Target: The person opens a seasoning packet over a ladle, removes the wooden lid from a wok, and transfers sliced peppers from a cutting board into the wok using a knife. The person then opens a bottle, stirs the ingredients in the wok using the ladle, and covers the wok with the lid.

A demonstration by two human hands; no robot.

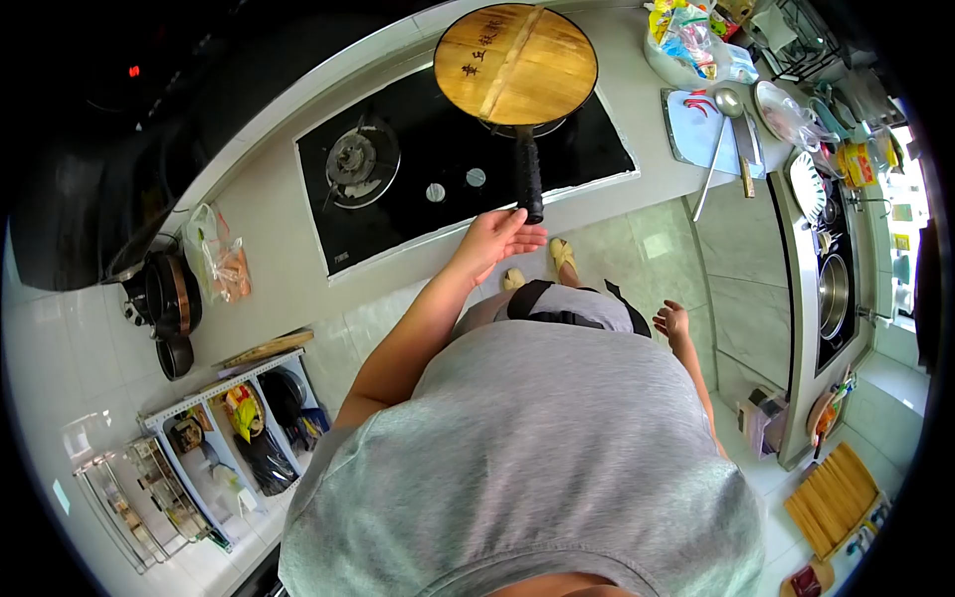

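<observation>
A pan with a round wooden lid [557, 65] over it sits on the right burner of the black gas stove [418, 119]. Its dark handle [528, 174] points toward my body. My left hand [497, 244] is at the handle's end, fingers stretched out and not wrapped around it; whether the thumb touches the handle I cannot tell. Down by my side hangs my right hand [672, 320], its fingers loosely bent and apart, with nothing in it.
To the right on the counter lie a cutting board [701, 129] with red chillies, a ladle [728, 102] and a knife [748, 154]. A plastic bag [227, 257] lies left of the stove, near stacked dark pans [159, 294]. A sink [834, 294] is at far right.
</observation>
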